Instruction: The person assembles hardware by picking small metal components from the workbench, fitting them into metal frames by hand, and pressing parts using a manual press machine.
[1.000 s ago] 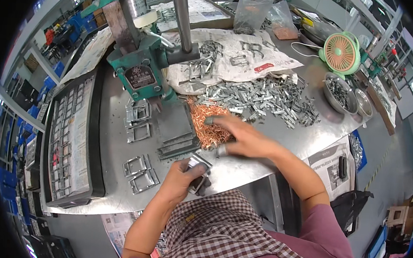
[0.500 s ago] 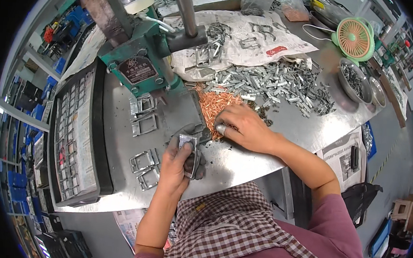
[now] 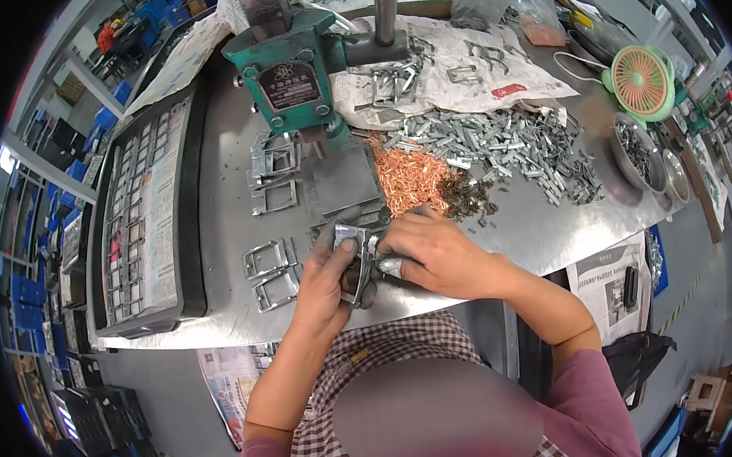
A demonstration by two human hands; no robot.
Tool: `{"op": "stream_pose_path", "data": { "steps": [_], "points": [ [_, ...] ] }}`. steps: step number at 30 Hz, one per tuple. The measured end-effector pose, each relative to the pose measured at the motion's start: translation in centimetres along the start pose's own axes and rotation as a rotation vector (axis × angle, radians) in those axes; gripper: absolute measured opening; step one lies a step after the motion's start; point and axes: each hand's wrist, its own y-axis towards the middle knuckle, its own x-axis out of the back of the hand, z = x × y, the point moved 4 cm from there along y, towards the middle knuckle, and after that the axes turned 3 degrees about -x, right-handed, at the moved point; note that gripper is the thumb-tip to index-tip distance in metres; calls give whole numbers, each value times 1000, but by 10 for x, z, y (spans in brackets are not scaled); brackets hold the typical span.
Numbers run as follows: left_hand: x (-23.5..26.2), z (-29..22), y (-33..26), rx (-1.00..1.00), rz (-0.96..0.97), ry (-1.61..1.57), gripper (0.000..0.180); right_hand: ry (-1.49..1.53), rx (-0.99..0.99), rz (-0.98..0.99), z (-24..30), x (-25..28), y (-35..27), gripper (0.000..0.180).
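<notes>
My left hand (image 3: 326, 272) is wrapped round a small silver metal frame (image 3: 352, 233), held upright just above the bench's near part. My right hand (image 3: 439, 255) is at the frame's right side, its thumb and fingers pinched together; what they hold, if anything, is hidden. A silvery covering shows on a fingertip of that hand. Beyond both hands lies a heap of copper-coloured pins (image 3: 407, 180), with a smaller heap of dark little parts (image 3: 467, 195) touching its right side. A flat steel block (image 3: 344, 180) lies below the green press (image 3: 287, 87).
Wire-like metal frames (image 3: 271, 274) lie left of my hands, with more (image 3: 273, 171) beside the press. A black-rimmed tray (image 3: 186, 224) of frames stands farther left. Silver bars (image 3: 490, 148) are heaped behind the pins. Metal bowls (image 3: 640, 154) and a green fan (image 3: 642, 82) stand right.
My right hand has moved from the copper pins back toward me, to the frame in my left hand. The left hand keeps its hold. The view has shifted a little.
</notes>
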Motion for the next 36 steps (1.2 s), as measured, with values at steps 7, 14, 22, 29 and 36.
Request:
{"op": "stream_pose_path", "data": {
  "steps": [7, 14, 22, 29, 36],
  "points": [
    [3, -3, 3, -53, -49, 60, 44, 32, 13, -50, -5, -5, 7, 20],
    [-3, -14, 5, -69, -5, 6, 41, 69, 2, -48, -10, -3, 15, 20],
    [1, -18, 6, -118, 29, -29, 45, 112, 63, 21, -10, -4, 20, 20],
    [10, -21, -4, -253, 13, 172, 49, 97, 78, -19, 1, -7, 23, 18],
    [4, -26, -9, -236, -2, 125, 58, 37, 77, -35, 5, -9, 23, 20]
  ]
}}
